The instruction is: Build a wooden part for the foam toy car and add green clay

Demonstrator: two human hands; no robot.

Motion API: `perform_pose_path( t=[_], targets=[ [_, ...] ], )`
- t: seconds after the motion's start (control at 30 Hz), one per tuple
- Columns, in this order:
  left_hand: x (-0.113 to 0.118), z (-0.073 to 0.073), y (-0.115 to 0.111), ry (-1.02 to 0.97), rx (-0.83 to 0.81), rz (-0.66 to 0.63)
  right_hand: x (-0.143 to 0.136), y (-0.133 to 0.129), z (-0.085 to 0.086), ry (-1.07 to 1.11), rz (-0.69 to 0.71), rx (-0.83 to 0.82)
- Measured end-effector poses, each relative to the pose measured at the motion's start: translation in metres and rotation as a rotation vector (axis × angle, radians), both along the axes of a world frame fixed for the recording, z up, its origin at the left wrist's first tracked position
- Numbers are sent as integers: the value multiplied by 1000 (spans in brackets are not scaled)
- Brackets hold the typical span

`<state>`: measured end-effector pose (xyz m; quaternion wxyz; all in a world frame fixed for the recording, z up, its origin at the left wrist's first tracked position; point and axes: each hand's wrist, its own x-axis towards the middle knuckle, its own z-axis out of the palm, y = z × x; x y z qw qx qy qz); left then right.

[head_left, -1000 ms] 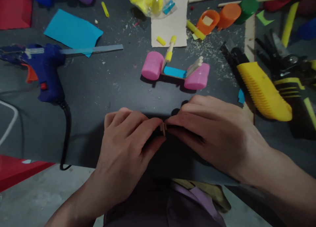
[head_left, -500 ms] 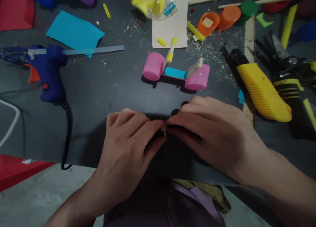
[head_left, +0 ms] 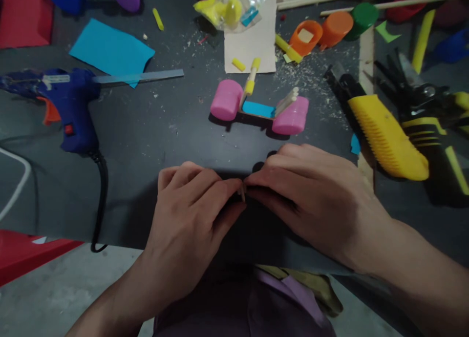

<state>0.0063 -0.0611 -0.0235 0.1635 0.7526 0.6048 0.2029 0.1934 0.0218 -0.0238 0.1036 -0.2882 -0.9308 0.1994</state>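
My left hand point(head_left: 192, 205) and my right hand point(head_left: 311, 195) meet above the table's near edge, fingertips almost touching. Between them are small wooden stick pieces point(head_left: 243, 191), mostly hidden by the fingers. The left thumb and forefinger pinch these pieces from one side; the right fingertips press on them from the other. Just beyond the hands stands a small model with pink bottle-cap wheels point(head_left: 226, 100), a blue flat middle point(head_left: 259, 109), and upright sticks point(head_left: 287, 102), one of them with yellow sleeves point(head_left: 252, 75).
To the left lies a blue glue gun point(head_left: 75, 105) with a clear glue stick and black cord. Blue paper point(head_left: 110, 49) is behind it. A yellow utility knife point(head_left: 388, 136) and black-and-yellow pliers point(head_left: 425, 117) lie right. Orange caps point(head_left: 337, 28) and a plastic bag point(head_left: 234, 7) are at the back.
The right hand has shifted very slightly left, as have the things on the right of the view. Both hands keep the same pinch on the wooden pieces.
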Motion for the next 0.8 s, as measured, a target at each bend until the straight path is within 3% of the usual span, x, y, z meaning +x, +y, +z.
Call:
perform_pose_path(
  t=[0.2, 0.4, 0.6, 0.8],
  targets=[
    [1, 0, 0, -16, -13, 32, 6, 2, 3, 56, 11, -30],
    [-1, 1, -4, -73, -22, 84, 16, 1, 13, 111, -134, -18],
    [-2, 1, -10, -95, 42, 133, 15, -5, 7, 106, 56, 32],
    [-1, 2, -14, -94, 70, 147, 1, -21, 1, 40, -5, 185]
  ],
)
